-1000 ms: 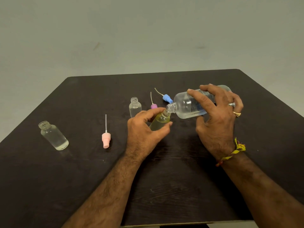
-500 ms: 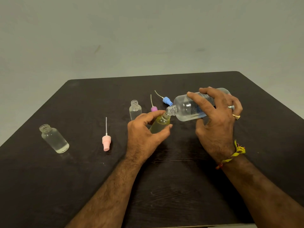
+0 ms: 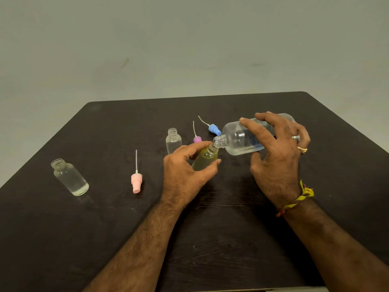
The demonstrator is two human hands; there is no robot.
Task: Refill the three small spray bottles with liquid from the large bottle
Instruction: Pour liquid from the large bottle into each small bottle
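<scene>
Little change since earlier frame: large bottle mouth stays at yellowish small bottle neck. Right hand grips large bottle, long axis near-horizontal, mouth pointing left. Left hand holds small bottle tilted toward it. Mouths touching; alignment decides pour.

Your right hand grips the large bottle, tipped near level, its open mouth touching the neck of the yellowish small bottle. Your left hand holds that small bottle tilted between thumb and fingers. On the dark tabletop an uncapped clear bottle stands behind your left hand; another stands far left. Pink, purple and blue spray caps lie loose.
</scene>
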